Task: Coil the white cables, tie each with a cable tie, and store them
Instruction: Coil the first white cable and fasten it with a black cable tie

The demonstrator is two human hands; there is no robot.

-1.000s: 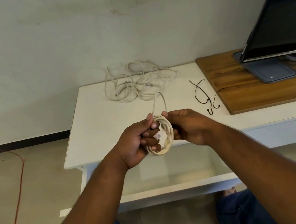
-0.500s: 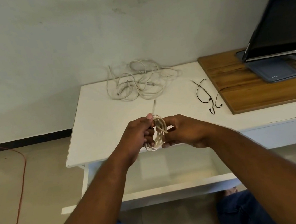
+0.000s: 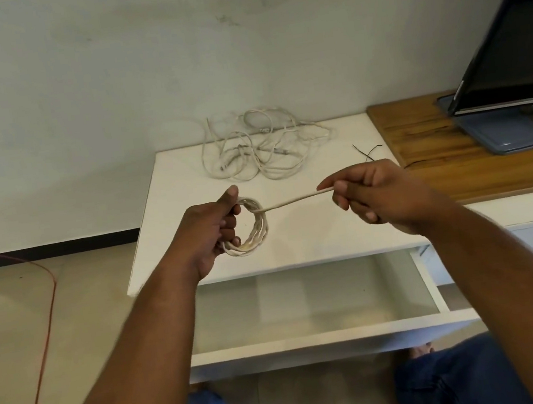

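Both my arms reach forward over the white table (image 3: 324,241). My left hand (image 3: 213,232) has its fingers (image 3: 228,222) curled round the left side of the coiled white cable (image 3: 257,233), with the thumb on top. My right hand (image 3: 381,198) is at about the same height, well apart to the right, knuckles up. It pinches the free end (image 3: 292,201) of this cable, which runs straight and tight between my hands. More white cables (image 3: 258,148) lie tangled at the back of the table, near the wall. The drawer (image 3: 313,339) below stands open.
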